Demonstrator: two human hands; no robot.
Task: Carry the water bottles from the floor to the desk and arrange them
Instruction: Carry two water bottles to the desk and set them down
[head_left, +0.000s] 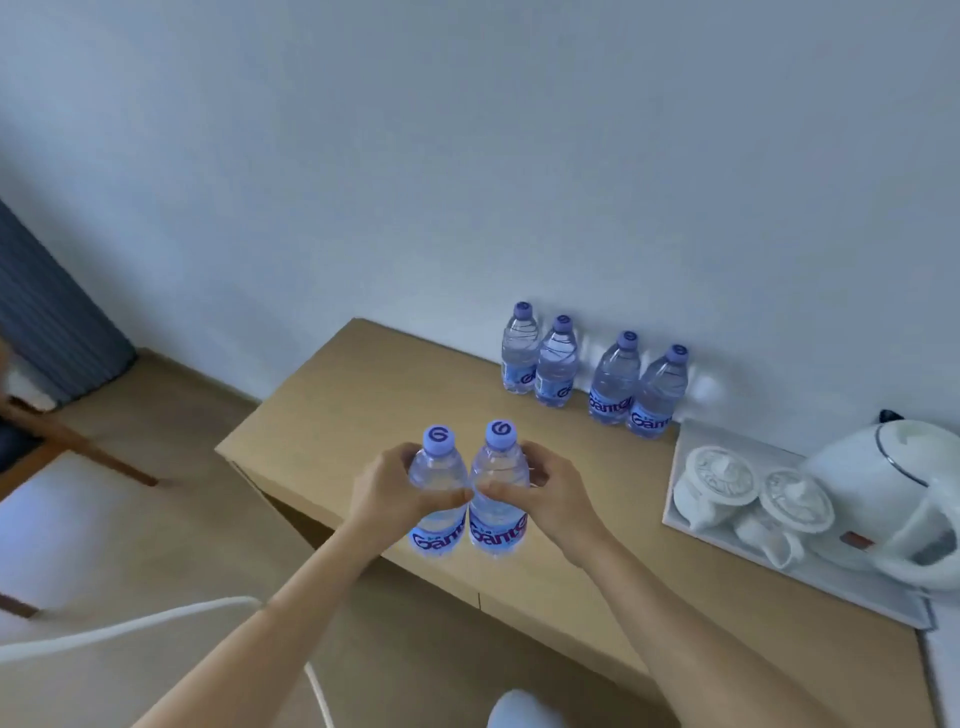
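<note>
Six water bottles show in all, each clear with a lilac cap and a blue label. Two are held over the near edge of the desk (332, 395), upright and side by side, touching. The left hand (387, 491) wraps the left bottle (439, 493) with thumb across its front; the right hand (545, 499) wraps the right bottle (498, 488) the same way, and the two thumbs meet between the bottles. Whether their bases rest on the desk cannot be told. Each held cap bears a single purple "G" mark, and each label reads "Gante" in white letters, cut off at the edge. At 1 o'clock from the hands, four bottles (592, 364) stand in a row against the wall (467, 156), in two close pairs with a small gap between; the pair on the right shows part of the same word, the left pair only a "G". At 3 o'clock a white tray (691, 441) holds one white kettle (893, 488) and two lidded white cups (753, 493). At 9 o'clock, well apart, part of one wooden chair (78, 441) stands on the floor (171, 519).
</note>
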